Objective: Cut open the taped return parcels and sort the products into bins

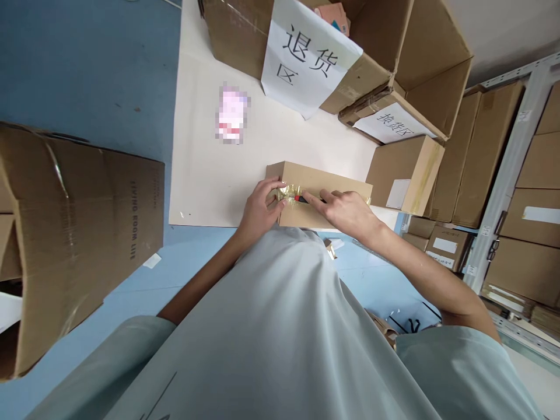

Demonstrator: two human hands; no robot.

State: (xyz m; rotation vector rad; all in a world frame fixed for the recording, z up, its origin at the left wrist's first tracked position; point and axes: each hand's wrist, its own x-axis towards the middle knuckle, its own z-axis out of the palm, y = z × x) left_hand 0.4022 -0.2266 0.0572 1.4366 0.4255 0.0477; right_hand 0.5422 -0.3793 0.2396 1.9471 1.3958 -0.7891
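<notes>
Head view: taped box [322,177] near "退货区" sign [308,58]

Tool [298,199] partly beneath one of the hands [347,213], pink item [232,114] a blur

A pixelated pink item [233,114] is lying on the worktop [196,181]. Farther back, an open box [238,35] is bearing a paper sign [306,76]. A large printed box [91,227] is standing left of the worktop, and a shelf [507,175] is holding cartons [531,265] at the right.
</notes>
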